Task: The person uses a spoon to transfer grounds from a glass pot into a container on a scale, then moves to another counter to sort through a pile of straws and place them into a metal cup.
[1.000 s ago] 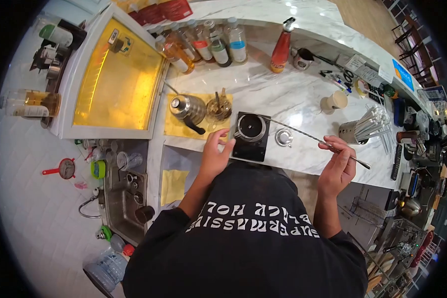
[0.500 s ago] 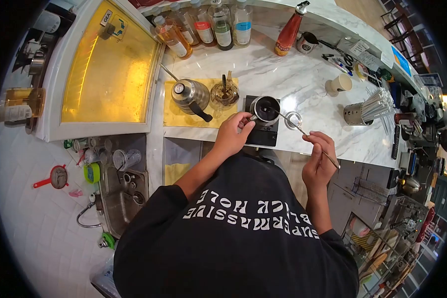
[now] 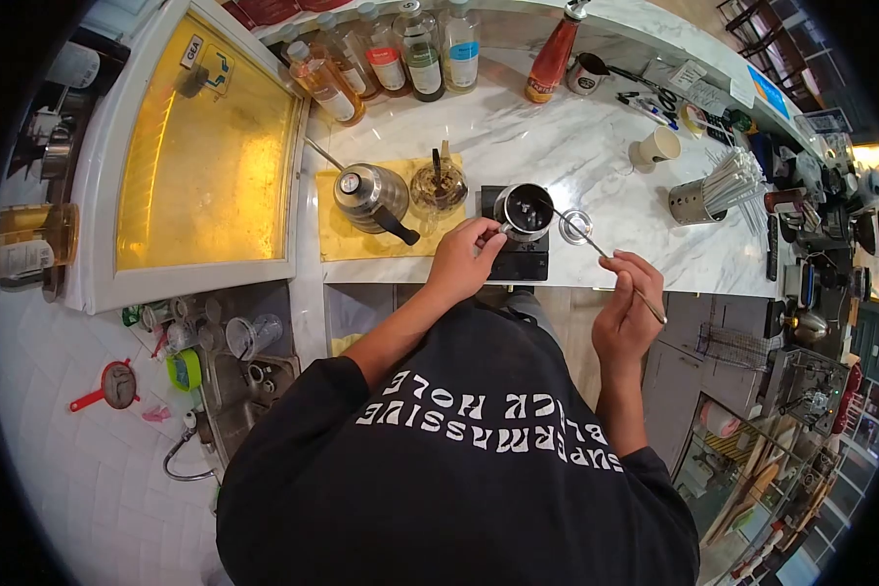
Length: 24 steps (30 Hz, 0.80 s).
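A metal cup with dark liquid stands on a black scale. My left hand pinches its handle. In my right hand is a long thin metal spoon, slanting down so that its far end dips into the cup. Just right of the cup is a small round glass. To the left, a steel gooseneck kettle and a glass pot with dark contents rest on a yellow cloth.
Several bottles line the back left, and a red bottle stands near the back middle. A paper cup and a metal holder of straws are on the right. An open white-framed door borders the left side.
The view has shifted slightly. My left hand still holds the cup handle, and the spoon's end has moved a little within the cup.
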### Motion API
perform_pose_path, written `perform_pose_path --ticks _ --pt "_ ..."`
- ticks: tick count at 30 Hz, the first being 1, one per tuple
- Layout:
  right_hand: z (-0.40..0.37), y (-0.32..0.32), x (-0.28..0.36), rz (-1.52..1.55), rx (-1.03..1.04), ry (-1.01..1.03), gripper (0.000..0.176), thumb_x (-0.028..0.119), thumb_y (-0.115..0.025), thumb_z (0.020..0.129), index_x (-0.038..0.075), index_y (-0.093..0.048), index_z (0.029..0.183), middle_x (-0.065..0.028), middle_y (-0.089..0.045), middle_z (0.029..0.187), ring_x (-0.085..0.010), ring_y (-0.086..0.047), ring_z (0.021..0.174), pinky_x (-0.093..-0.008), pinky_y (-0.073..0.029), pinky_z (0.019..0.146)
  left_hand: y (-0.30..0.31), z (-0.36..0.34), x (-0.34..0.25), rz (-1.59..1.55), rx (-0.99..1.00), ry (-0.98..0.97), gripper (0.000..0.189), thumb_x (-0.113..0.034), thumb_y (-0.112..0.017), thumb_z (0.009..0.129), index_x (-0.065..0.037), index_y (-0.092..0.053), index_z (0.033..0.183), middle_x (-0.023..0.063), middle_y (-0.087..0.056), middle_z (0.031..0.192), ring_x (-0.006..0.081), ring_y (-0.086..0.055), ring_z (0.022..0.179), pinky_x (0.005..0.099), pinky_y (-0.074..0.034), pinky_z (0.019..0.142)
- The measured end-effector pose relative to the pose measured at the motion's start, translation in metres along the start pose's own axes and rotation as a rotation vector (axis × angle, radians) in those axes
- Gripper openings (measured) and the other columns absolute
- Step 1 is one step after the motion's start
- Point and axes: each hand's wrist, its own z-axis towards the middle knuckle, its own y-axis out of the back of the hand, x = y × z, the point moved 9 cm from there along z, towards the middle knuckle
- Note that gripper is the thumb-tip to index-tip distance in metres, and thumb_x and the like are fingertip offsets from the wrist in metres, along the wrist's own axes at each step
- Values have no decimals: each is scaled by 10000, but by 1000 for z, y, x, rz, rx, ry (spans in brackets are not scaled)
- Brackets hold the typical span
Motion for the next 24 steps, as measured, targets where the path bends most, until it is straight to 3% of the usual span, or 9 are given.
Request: perform_pose_path --ticks 5,11,24 --pt "-1 -1 20 17 -19 48 134 -8 -585 985 24 -715 985 -100 -736 969 -293 -696 992 -420 -449 933 -1 1 3 -30 18 8 262 -186 -704 972 30 -693 1121 150 -720 970 241 -687 861 353 -537 814" --pt "-3 1 8 -50 -72 8 116 7 -603 979 39 -714 990 -94 -734 955 -280 -702 987 -425 -439 924 1 -1 0 -24 8 -24 219 -161 -697 966 12 -691 1100 146 -706 978 268 -692 847 361 -557 783" --pt "-2 -1 26 -81 -22 99 73 3 -643 956 54 -686 987 -43 -730 951 -253 -702 976 -441 -419 925 5 -2 0 -79 -22 -56 211 -149 -704 957 -14 -693 1118 119 -673 959 229 -642 792 350 -529 752"
